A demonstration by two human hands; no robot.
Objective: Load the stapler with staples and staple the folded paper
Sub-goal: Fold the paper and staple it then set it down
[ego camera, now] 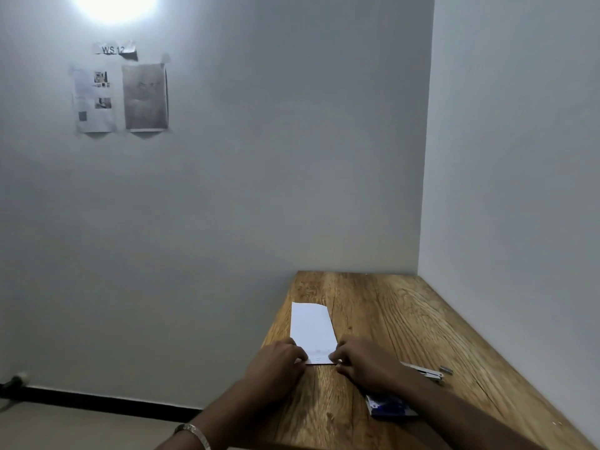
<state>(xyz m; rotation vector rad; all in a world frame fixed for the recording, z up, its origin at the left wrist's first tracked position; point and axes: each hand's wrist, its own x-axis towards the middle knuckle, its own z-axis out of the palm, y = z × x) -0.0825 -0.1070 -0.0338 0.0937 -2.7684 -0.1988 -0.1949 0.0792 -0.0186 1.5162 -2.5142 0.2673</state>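
On the wooden counter [406,319] in front of me, the folded paper [311,329] is lying lengthwise, its far end pointing toward the wall and its near edge sitting between my two hands. I am pinching that near edge from both sides — my left hand [276,362] is gripping its left corner with curled fingers, and my right hand [363,360] is pressing and pinching the right corner, fingertips meeting the sheet. Both forearms are reaching forward from the bottom of the view, wrists low, knuckles up. Judging by how things lie, the paper is already folded, and I am squaring or creasing it rather than stapling. Just beyond my right wrist a slim metal piece [425,373] is lying on the counter — possibly the stapler or a staple strip, though I cannot tell which. A blue packet [389,409] is sitting partly under my right forearm. Loading and stapling both seem to be left.
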